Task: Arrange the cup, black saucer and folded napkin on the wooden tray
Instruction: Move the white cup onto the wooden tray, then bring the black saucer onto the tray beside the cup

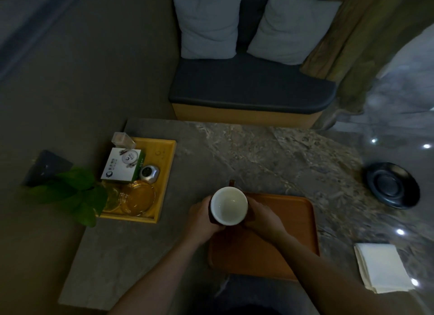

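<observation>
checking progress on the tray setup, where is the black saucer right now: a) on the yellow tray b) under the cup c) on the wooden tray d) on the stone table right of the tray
d: the black saucer sits on the stone table, off to the right of the wooden tray.

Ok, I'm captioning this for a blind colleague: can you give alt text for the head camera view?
Both hands, left hand and right hand, hold a dark cup with a white inside above the far-left corner of a brown wooden tray on a stone table. The round black saucer and folded white napkin lie off the tray, to its right.
</observation>
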